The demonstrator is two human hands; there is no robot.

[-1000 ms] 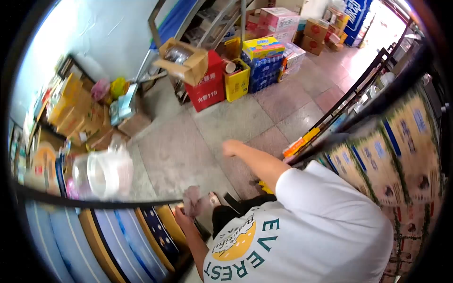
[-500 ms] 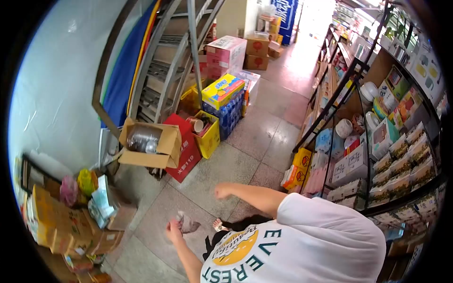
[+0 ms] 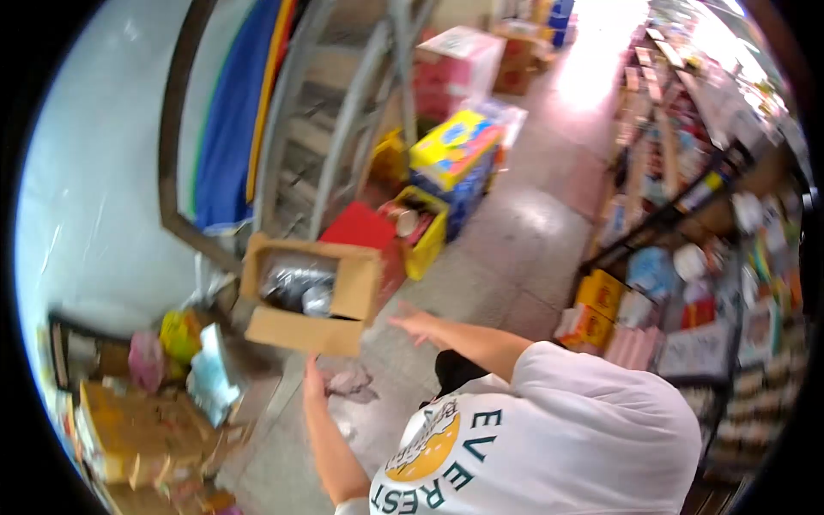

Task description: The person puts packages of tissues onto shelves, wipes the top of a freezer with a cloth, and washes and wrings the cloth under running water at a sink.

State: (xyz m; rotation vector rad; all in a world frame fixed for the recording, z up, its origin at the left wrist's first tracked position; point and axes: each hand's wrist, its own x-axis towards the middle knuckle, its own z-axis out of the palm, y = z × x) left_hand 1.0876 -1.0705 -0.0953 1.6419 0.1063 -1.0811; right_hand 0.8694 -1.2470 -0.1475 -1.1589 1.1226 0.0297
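Observation:
My left hand [image 3: 314, 379] is stretched forward with its fingers extended, just below the front flap of an open cardboard box [image 3: 302, 335]. Clear plastic-looking items [image 3: 300, 287] lie in the box. A crumpled greyish-mauve bag [image 3: 352, 384] shows right beside that hand; I cannot tell whether it touches the hand or lies on the floor. To the right of the box, my right hand [image 3: 415, 324] is open with its fingers apart and blurred. Neither hand visibly touches the box.
Behind the box stand a red carton [image 3: 354, 225], a yellow crate [image 3: 427, 236] and a wrapped blue pack [image 3: 470, 190]. A metal staircase [image 3: 348, 129] rises behind them. Cardboard boxes [image 3: 142, 421] are piled at lower left. Stocked shelves [image 3: 687, 300] line the right side.
My view has shifted, and the box appears lower, further right and closer to my hands. Both hands have reached forward, and the right hand's fingers have spread from a curled pose.

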